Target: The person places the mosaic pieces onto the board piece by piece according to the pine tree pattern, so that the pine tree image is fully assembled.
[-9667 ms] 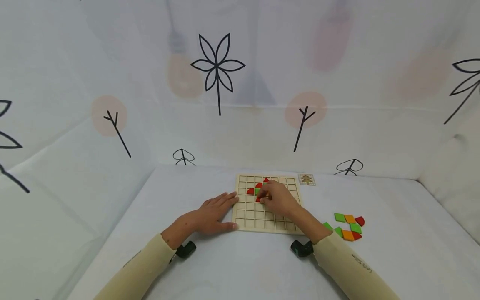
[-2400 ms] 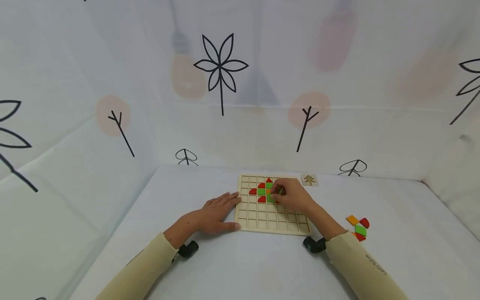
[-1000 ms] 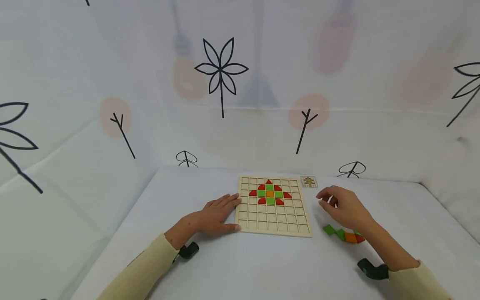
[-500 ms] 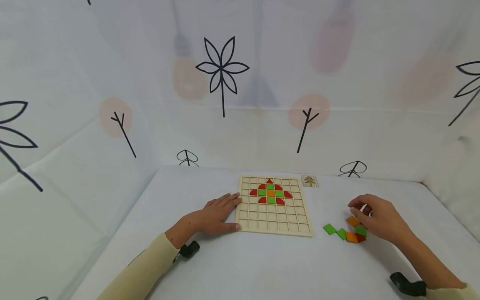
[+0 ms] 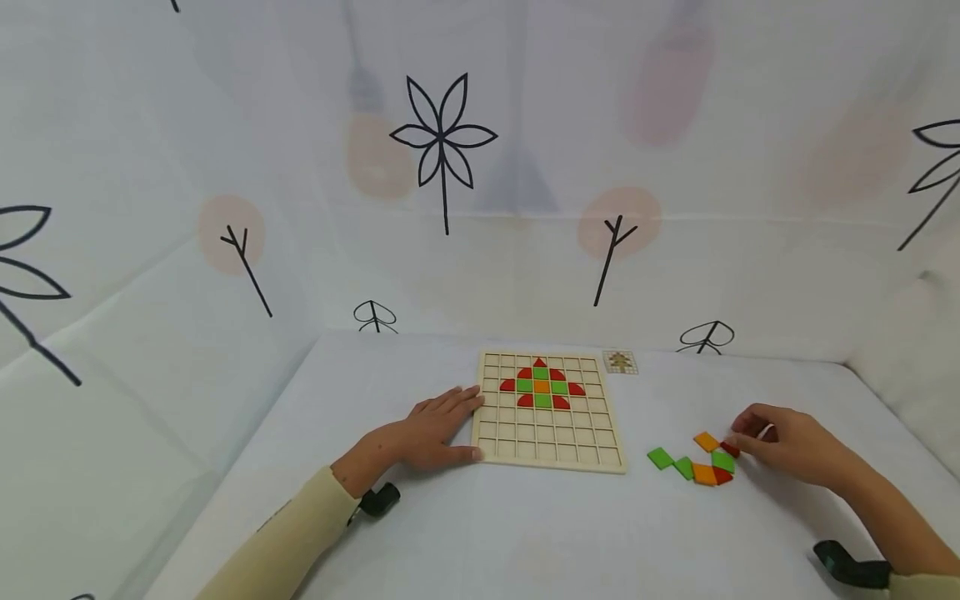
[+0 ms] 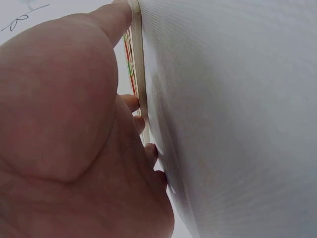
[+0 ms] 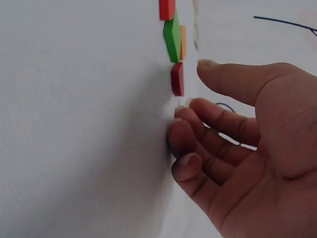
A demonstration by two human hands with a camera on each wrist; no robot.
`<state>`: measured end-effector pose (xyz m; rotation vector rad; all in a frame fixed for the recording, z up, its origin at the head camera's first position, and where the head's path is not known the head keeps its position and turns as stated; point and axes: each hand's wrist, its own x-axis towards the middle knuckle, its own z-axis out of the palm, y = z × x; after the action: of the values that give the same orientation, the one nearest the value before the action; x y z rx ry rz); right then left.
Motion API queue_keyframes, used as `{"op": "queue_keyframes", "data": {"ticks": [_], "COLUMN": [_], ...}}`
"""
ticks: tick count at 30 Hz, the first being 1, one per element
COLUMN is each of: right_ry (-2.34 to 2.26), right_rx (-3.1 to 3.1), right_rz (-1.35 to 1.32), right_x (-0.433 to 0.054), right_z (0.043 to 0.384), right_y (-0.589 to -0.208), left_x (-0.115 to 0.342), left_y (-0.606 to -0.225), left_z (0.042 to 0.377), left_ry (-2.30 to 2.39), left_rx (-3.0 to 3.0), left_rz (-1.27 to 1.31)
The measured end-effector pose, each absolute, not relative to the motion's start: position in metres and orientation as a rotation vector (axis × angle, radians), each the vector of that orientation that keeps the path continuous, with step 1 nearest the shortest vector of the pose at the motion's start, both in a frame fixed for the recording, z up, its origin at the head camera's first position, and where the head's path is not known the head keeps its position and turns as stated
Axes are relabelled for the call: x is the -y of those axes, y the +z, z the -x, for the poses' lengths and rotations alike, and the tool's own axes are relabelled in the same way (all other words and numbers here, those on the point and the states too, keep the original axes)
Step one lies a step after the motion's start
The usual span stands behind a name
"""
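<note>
We observed the left hand (image 5: 429,435), fingers extended, touching the grid board (image 5: 551,434). The right hand (image 5: 797,443) curved loosely, thumb and fingers parted, beside a red tile (image 7: 177,79).

Grid board (image 5: 543,433) in smooth matt wood, smooth painted-looking tiles (image 5: 660,457), finely woven matt white tablecloth (image 5: 487,533), cloth sleeve (image 5: 277,533), black plastic-looking wrist camera (image 5: 380,500)

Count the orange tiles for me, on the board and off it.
3: one orange tile in the board, amid green tiles; two loose on the table beside it, one farther back, one nearer the front. The right hand might hide more.
</note>
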<state>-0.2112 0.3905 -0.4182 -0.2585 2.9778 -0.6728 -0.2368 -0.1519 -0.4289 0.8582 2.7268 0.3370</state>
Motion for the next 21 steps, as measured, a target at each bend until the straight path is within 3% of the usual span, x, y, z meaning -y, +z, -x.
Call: {"op": "queue_keyframes", "data": {"ticks": [21], "right_ry": [-0.676], "right_rx": [-2.915], "right_rz": [0.274], "right_x": [-0.3895], "right_z": [0.2152], "right_y": [-0.4231], "left_x": [0.1531], "left_y": [-0.4306], "left_z": [0.2371], "left_ry": [0.34], "left_rx": [-2.732], "left_rz": [-0.872]}}
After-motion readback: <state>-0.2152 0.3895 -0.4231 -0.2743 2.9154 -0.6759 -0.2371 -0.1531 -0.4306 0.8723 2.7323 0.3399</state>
